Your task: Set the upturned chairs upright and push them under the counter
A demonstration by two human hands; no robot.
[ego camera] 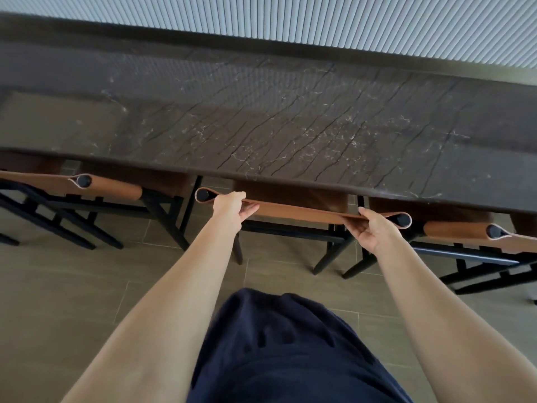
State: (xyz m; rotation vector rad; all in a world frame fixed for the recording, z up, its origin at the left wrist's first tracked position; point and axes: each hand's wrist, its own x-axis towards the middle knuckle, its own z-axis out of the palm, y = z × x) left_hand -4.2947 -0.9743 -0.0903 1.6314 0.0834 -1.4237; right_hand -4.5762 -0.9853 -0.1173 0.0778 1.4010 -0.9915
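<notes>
A chair with a black frame and a brown leather backrest (302, 212) stands upright right in front of me, its seat tucked beneath the dark marble counter (261, 126). My left hand (231, 209) grips the backrest's top edge near its left post. My right hand (373, 228) grips the same edge near the right post. The chair's black legs (322, 261) rest on the tiled floor.
A matching chair (116, 189) stands upright under the counter to the left, another (465, 232) to the right. A ribbed pale wall (348, 24) runs behind the counter. Grey floor tiles (87, 286) lie around my dark-clothed body.
</notes>
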